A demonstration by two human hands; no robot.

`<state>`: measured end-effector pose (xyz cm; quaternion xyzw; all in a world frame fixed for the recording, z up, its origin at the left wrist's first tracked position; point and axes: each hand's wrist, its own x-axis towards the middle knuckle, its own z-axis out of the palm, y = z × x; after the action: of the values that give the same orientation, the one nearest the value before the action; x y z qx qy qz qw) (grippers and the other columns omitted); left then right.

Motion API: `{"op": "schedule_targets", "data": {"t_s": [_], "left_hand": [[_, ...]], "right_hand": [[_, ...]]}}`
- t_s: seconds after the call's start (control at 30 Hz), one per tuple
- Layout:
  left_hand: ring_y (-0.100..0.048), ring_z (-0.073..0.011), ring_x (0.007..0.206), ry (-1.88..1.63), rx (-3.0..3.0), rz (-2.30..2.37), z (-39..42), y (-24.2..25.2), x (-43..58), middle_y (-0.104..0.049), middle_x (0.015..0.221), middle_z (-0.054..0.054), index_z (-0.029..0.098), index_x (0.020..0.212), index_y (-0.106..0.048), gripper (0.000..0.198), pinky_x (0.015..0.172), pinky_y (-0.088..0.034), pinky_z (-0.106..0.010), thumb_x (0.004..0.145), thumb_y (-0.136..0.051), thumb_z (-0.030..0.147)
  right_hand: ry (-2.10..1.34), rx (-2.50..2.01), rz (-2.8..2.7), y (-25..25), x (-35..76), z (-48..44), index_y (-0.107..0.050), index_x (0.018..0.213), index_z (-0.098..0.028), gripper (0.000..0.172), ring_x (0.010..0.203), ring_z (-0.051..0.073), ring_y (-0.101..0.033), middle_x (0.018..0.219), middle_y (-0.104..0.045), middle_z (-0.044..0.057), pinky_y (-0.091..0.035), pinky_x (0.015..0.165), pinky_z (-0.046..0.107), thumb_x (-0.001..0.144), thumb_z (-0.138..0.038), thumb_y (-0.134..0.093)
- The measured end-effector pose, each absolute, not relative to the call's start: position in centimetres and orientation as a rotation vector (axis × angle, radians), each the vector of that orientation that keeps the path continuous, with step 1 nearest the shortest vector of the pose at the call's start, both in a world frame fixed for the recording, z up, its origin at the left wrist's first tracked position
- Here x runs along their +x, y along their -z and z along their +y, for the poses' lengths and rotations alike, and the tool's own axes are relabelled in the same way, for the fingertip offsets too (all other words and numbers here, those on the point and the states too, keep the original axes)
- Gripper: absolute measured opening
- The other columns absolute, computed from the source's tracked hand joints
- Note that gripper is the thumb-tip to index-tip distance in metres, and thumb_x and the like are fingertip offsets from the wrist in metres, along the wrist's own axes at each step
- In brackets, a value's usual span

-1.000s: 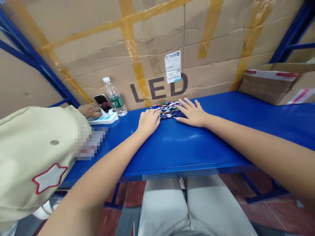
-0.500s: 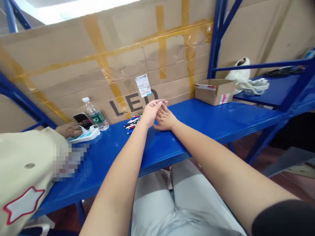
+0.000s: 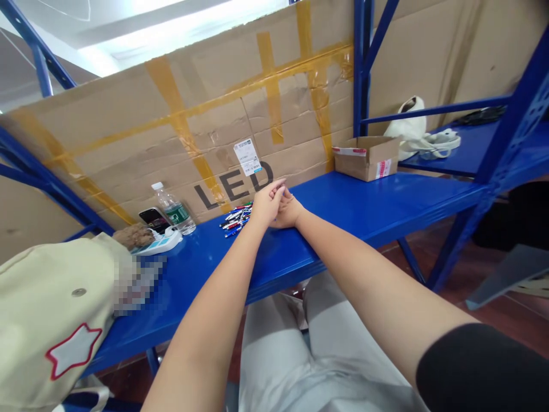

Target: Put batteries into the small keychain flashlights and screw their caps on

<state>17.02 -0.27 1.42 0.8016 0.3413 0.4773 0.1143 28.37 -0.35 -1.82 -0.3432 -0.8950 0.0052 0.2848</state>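
Observation:
Over the blue table, my left hand (image 3: 266,203) and my right hand (image 3: 288,212) touch each other in front of the cardboard. The fingers of my left hand are closed and lie against those of my right hand. My right hand has its fingers bent in toward the left. Whatever may be between them is hidden. Just left of my left hand lies a pile of pens (image 3: 235,218) in several colours, partly covered by my left wrist.
A large cardboard sheet (image 3: 206,137) marked LED stands behind the table (image 3: 343,214). To the left are a water bottle (image 3: 176,214), a phone (image 3: 153,218), a power strip (image 3: 160,245) and a cream bag (image 3: 51,297). An open cardboard box (image 3: 364,160) sits at the right.
My right hand has turned and its fingers, spread out before, are now bent in. My left hand stays against it with its fingers more curled. The camera view has shifted slightly.

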Motion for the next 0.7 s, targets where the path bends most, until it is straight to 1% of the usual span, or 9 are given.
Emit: {"op": "schedule_targets", "data": {"t_s": [0.07, 0.13, 0.2, 0.27, 0.33, 0.4, 0.47, 0.6, 0.7], "left_hand": [[-0.060, -0.0213, 0.115, -1.370, 2.294, 1.060, 0.2, -1.5, 16.0, -0.066, 0.122, -0.013, 0.011, 0.120, -0.063, 0.035, 0.102, -0.044, -0.033, 0.089, -0.052, 0.024], [-0.060, -0.0230, 0.116, -1.341, 2.267, 1.148, 0.7, -1.5, 14.5, -0.065, 0.124, -0.013, 0.011, 0.122, -0.062, 0.038, 0.103, -0.043, -0.034, 0.089, -0.054, 0.028], [-0.059, -0.0254, 0.117, -1.300, 2.305, 1.247, 1.3, -1.2, 12.6, -0.065, 0.124, -0.013, 0.013, 0.121, -0.063, 0.039, 0.103, -0.043, -0.036, 0.089, -0.055, 0.032], [-0.059, -0.0247, 0.117, -1.279, 2.378, 1.373, 1.9, -0.4, 10.3, -0.064, 0.126, -0.012, 0.014, 0.124, -0.062, 0.041, 0.101, -0.044, -0.037, 0.092, -0.049, 0.037], [-0.054, -0.0243, 0.122, -1.242, 2.497, 1.694, 2.4, 0.5, 8.1, -0.063, 0.128, -0.010, 0.017, 0.123, -0.062, 0.038, 0.107, -0.039, -0.039, 0.094, -0.046, 0.034], [-0.048, -0.0279, 0.127, -1.068, 2.489, 2.094, 2.6, 1.3, 6.1, -0.061, 0.130, -0.009, 0.020, 0.124, -0.062, 0.038, 0.109, -0.035, -0.045, 0.092, -0.050, 0.036], [-0.042, -0.0297, 0.132, -0.925, 2.388, 2.338, 2.7, 2.0, 4.8, -0.058, 0.135, -0.007, 0.022, 0.124, -0.062, 0.040, 0.110, -0.033, -0.048, 0.093, -0.045, 0.041], [-0.033, -0.0323, 0.138, -0.665, 2.216, 2.514, 2.7, 2.9, 3.9, -0.048, 0.145, -0.005, 0.026, 0.129, -0.058, 0.048, 0.109, -0.030, -0.054, 0.097, -0.029, 0.048], [-0.037, -0.0297, 0.136, -0.521, 2.207, 2.504, 3.0, 3.3, 3.9, -0.048, 0.144, -0.006, 0.028, 0.130, -0.056, 0.052, 0.107, -0.032, -0.052, 0.098, -0.020, 0.048]], "right_hand": [[0.327, -0.823, -2.398, 2.2, 28.2, 0.4, -0.044, 0.135, 0.005, 0.061, 0.141, 0.037, -0.022, 0.145, -0.037, 0.030, -0.017, 0.110, 0.056, 0.085, -0.031, -0.046], [0.509, -0.720, -2.436, 2.4, 28.1, 1.1, -0.044, 0.138, -0.001, 0.061, 0.141, 0.034, -0.024, 0.146, -0.037, 0.027, -0.015, 0.113, 0.054, 0.084, -0.029, -0.049], [0.602, -0.664, -2.465, 2.5, 28.0, 1.8, -0.043, 0.141, -0.008, 0.061, 0.143, 0.031, -0.019, 0.150, -0.035, 0.021, -0.009, 0.114, 0.055, 0.083, -0.027, -0.050], [0.628, -0.737, -2.431, 2.8, 27.9, 2.7, -0.038, 0.145, -0.012, 0.067, 0.146, 0.030, -0.010, 0.155, -0.026, 0.016, -0.003, 0.115, 0.055, 0.082, -0.028, -0.051], [0.551, -0.967, -2.341, 3.4, 28.0, 3.7, -0.028, 0.150, -0.013, 0.075, 0.146, 0.030, -0.007, 0.158, -0.017, 0.014, -0.002, 0.115, 0.056, 0.081, -0.031, -0.052], [0.366, -1.223, -2.296, 4.0, 28.2, 4.8, -0.025, 0.151, -0.014, 0.077, 0.146, 0.031, -0.009, 0.158, -0.019, 0.012, -0.005, 0.114, 0.058, 0.081, -0.034, -0.050], [0.203, -1.364, -2.273, 4.5, 28.3, 5.5, -0.022, 0.152, -0.016, 0.078, 0.146, 0.032, -0.010, 0.158, -0.021, 0.010, -0.009, 0.113, 0.060, 0.082, -0.038, -0.049], [0.059, -1.389, -2.337, 4.7, 28.5, 5.5, -0.026, 0.151, -0.020, 0.072, 0.145, 0.028, -0.017, 0.155, -0.030, 0.007, -0.012, 0.114, 0.056, 0.084, -0.038, -0.046], [-0.023, -1.438, -2.329, 4.5, 28.5, 5.3, -0.030, 0.150, -0.022, 0.069, 0.144, 0.028, -0.022, 0.153, -0.033, 0.007, -0.015, 0.115, 0.053, 0.084, -0.037, -0.045]]}}
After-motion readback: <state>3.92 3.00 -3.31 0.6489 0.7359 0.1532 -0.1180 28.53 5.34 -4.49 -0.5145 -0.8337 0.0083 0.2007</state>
